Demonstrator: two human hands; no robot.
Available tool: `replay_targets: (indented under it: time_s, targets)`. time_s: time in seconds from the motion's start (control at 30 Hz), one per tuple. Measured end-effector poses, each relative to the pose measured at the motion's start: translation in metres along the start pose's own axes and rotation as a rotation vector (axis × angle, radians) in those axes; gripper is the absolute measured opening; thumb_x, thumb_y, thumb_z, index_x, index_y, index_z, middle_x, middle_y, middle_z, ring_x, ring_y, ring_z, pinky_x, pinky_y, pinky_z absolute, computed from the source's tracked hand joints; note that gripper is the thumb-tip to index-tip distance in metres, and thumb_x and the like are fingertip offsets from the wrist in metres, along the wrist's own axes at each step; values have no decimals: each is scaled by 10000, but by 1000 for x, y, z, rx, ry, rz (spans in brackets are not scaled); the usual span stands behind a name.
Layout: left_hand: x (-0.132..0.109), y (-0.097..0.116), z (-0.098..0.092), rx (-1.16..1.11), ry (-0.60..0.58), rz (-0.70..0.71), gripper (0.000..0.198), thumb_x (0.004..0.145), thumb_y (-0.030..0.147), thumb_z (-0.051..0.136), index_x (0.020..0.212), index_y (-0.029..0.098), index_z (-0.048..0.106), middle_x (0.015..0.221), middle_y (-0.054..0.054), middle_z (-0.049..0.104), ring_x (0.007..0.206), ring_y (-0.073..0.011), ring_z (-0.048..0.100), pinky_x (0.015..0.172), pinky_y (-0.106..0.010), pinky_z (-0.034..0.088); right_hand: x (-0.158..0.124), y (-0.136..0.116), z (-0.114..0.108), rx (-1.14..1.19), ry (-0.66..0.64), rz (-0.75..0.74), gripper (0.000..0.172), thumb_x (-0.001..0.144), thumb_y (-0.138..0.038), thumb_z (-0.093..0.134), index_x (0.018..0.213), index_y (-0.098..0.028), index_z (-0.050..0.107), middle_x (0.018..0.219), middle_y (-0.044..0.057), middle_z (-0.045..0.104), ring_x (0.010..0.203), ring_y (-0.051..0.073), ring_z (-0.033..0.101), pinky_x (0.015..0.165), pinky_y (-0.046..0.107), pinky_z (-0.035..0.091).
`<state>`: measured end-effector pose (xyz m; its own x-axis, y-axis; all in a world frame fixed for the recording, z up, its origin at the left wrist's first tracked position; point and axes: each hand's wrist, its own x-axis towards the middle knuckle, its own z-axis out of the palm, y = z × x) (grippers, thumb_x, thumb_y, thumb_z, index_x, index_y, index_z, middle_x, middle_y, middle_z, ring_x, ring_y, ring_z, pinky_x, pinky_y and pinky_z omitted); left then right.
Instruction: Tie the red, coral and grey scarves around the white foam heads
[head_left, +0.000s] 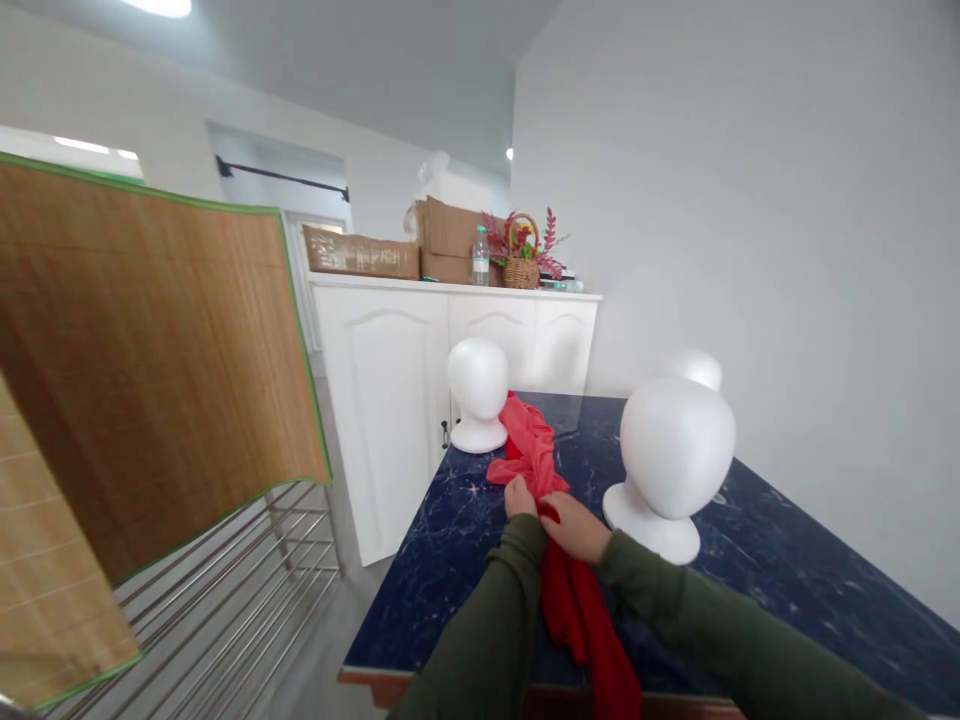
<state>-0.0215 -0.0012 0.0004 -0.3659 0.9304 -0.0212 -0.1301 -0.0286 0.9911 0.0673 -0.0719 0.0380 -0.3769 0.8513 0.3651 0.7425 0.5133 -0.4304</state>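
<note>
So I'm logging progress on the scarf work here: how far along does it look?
Early. Nothing looks finished: the near foam head, the far one and a third behind are all bare. In hand: the left hand and right hand pinch the red scarf, bunched along the blue marble table and hanging off its near edge. Left: the scarf is neither spread, folded nor on a head.

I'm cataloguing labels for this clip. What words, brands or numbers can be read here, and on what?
None can be read.
Bottle label: too small and blurred.
Cardboard boxes: faint print or tape, illegible.
Red cloth, foam heads, bamboo mat: no text.
</note>
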Motion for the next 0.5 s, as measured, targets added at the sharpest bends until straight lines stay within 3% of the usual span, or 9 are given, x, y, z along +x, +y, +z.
replay_targets:
  time_s: [0.1, 0.17, 0.3, 0.4, 0.5]
  targets:
    - [-7, 2, 1, 130, 48, 124, 254, 735, 192, 476, 965, 100, 532, 1039, -139, 546, 1016, -211, 486, 902, -339, 344, -54, 8, 0, 111, 84, 15, 243, 776, -203, 442, 994, -153, 537, 1005, 79, 533, 936, 204, 482, 832, 323, 382]
    - [-13, 4, 2, 200, 53, 228, 306, 689, 182, 509, 984, 101, 528, 1072, -138, 532, 1056, -221, 453, 939, -346, 305, -91, 17, -8, 153, 142, 95, 214, 815, -265, 402, 948, -180, 547, 948, 55, 550, 874, 194, 503, 780, 308, 400]
    - [-27, 10, 5, 284, 1, 415, 288, 671, 178, 496, 951, 131, 543, 1036, -103, 553, 1039, -214, 458, 945, -373, 301, -157, 58, -30, 156, 389, 469, 311, 805, -434, 387, 846, -171, 548, 780, 51, 557, 736, 208, 522, 686, 314, 412]
    - [-38, 9, 10, 320, -107, 547, 236, 674, 182, 493, 898, 157, 561, 969, -72, 582, 968, -197, 500, 907, -365, 349, -182, 101, -52, 56, 730, 705, 424, 723, -492, 439, 924, -124, 506, 780, 80, 535, 696, 228, 516, 653, 343, 415]
    - [-48, 7, 16, 390, -241, 704, 217, 674, 187, 498, 878, 157, 567, 906, -63, 600, 896, -184, 529, 860, -352, 392, -174, 138, -69, 7, 888, 690, 560, 692, -471, 456, 1096, -83, 435, 1004, 153, 492, 854, 273, 497, 761, 395, 388]
